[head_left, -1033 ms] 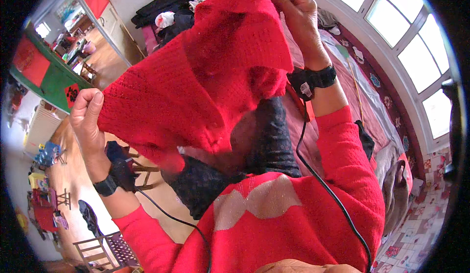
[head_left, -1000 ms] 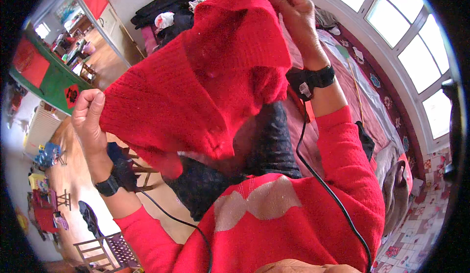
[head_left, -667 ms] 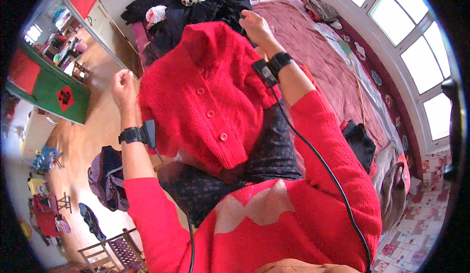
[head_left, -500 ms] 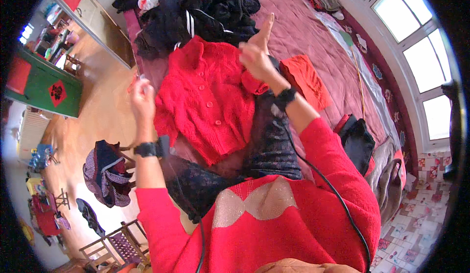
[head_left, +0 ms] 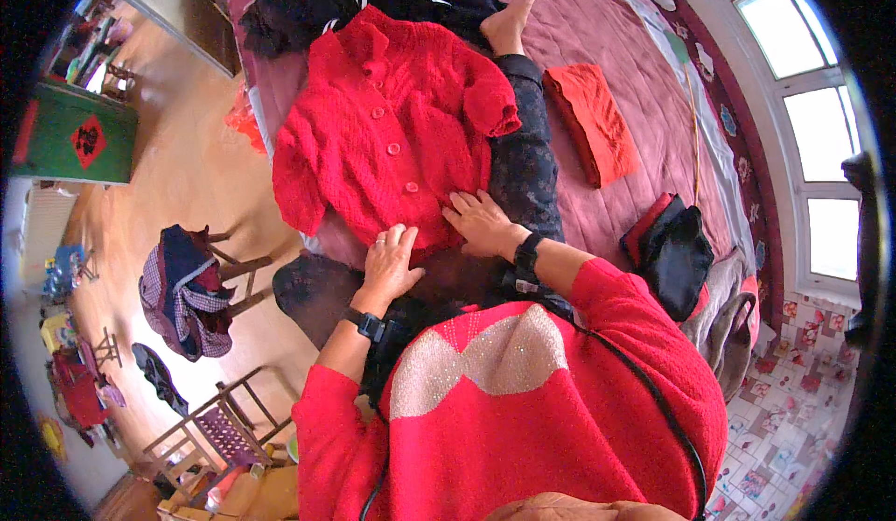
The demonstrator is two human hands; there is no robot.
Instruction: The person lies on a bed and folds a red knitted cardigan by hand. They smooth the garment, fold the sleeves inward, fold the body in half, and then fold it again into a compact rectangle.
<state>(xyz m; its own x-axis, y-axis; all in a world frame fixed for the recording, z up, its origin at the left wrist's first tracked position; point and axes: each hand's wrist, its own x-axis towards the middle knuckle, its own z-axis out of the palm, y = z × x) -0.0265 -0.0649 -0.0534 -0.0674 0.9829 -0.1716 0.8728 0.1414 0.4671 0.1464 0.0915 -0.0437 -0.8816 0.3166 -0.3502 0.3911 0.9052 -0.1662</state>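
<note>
A red knitted cardigan (head_left: pixel 401 115) with a buttoned front lies spread on the bed in front of me, collar at the far end. Its hem reaches toward my lap, between my dark-trousered legs. My left hand (head_left: pixel 390 264) rests at the near left part of the hem, fingers stretched out and a ring on one. On the hem's right part lies my right hand (head_left: pixel 483 225), palm down with fingers apart. Neither hand grips the knit. The sleeve on the right touches my outstretched leg (head_left: pixel 525 138).
A folded orange cloth (head_left: pixel 593 121) lies on the pink quilt (head_left: pixel 607 40) to the right, with a folded black and red garment (head_left: pixel 674 260) nearer. Dark clothes (head_left: pixel 308 3) are heaped at the far end. Left on the floor stand a stool with clothes (head_left: pixel 187 292) and a wooden chair (head_left: pixel 229 428).
Both hands have come down and inward from beside the cardigan's upper part to its hem. The view has shifted, and the cardigan's sleeves now lie more out to the sides.
</note>
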